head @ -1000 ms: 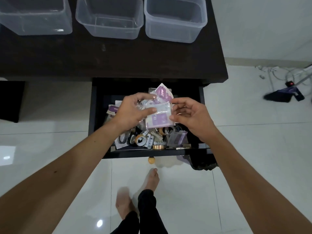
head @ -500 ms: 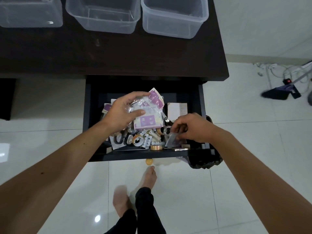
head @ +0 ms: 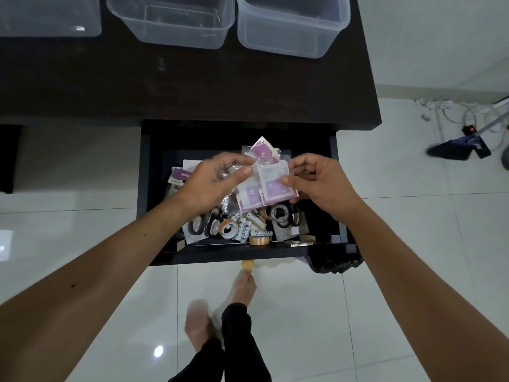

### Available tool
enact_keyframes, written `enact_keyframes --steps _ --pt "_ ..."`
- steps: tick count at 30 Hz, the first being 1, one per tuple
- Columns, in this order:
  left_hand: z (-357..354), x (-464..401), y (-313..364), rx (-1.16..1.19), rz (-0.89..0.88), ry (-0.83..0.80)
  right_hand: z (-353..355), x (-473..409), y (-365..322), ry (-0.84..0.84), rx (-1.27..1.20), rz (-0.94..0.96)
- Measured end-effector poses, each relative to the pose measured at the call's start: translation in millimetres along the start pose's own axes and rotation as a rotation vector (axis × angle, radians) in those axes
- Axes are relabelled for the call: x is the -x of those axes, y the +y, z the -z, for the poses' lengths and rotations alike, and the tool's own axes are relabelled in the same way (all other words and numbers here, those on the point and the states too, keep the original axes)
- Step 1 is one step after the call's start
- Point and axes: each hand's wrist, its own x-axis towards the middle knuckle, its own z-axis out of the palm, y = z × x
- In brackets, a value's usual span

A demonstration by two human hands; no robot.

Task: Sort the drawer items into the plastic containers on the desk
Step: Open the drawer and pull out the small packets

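Above the open dark drawer (head: pixel 146 194), my left hand (head: pixel 212 183) grips a stack of purple-and-white plastic packets (head: pixel 250 194). My right hand (head: pixel 316 183) pinches one more purple-and-white packet (head: pixel 275 183) and holds it against the right side of that stack. Below the hands the drawer holds scissors (head: pixel 203 227), tape rolls (head: pixel 228 230), several white batteries (head: pixel 248 224) and black rings (head: pixel 281 213). Three clear plastic containers stand on the desk: left (head: pixel 49 23), middle (head: pixel 176 28) and right (head: pixel 289 31).
The dark desk top (head: pixel 192 86) lies between the drawer and the containers. A round yellow knob (head: pixel 247 264) sticks out of the drawer front, just above my bare feet (head: pixel 242 288). A black bag (head: pixel 336 264) hangs at the drawer's right corner. Cables and a power strip (head: pixel 468 128) lie on the white floor.
My right hand dipped to the drawer's right front, picked up another packet and rose back to the stack. My left hand kept holding the stack above the drawer.
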Motion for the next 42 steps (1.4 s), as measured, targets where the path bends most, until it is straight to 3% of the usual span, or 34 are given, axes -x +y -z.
enact_keyframes --steps 10,21,29,42 --pt "1.4 -9.3 1.2 -0.018 -0.051 0.085 11.7 14.3 3.1 0.056 0.145 0.007" --pt "18.8 -8.7 -2.0 0.018 -0.027 0.221 26.2 23.4 8.1 -0.148 0.208 -0.038" --pt "70.2 12.6 10.3 -0.145 -0.063 0.222 -13.4 1.6 2.6 -0.216 0.183 -0.032" --pt "135.4 100.2 -2.0 -0.063 -0.009 0.311 -88.7 -18.4 -7.7 -0.265 0.233 -0.005"
